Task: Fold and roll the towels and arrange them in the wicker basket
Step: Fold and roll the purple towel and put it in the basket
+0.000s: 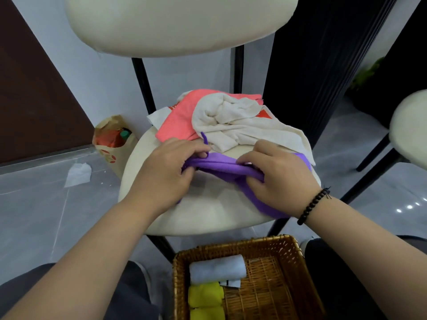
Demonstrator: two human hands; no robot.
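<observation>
A purple towel lies bunched on the cream chair seat. My left hand grips its left end with curled fingers, and my right hand grips its right part, where the cloth trails down toward my wrist. Behind them on the seat lie a crumpled white towel and a coral pink towel. The wicker basket stands on the floor in front of the chair. It holds a rolled pale blue towel and rolled yellow towels along its left side.
The chair's cream backrest rises behind the seat. A paper bag with bottles stands on the grey floor at the left, near a scrap of white paper. A second cream chair sits at the right edge. My knees flank the basket.
</observation>
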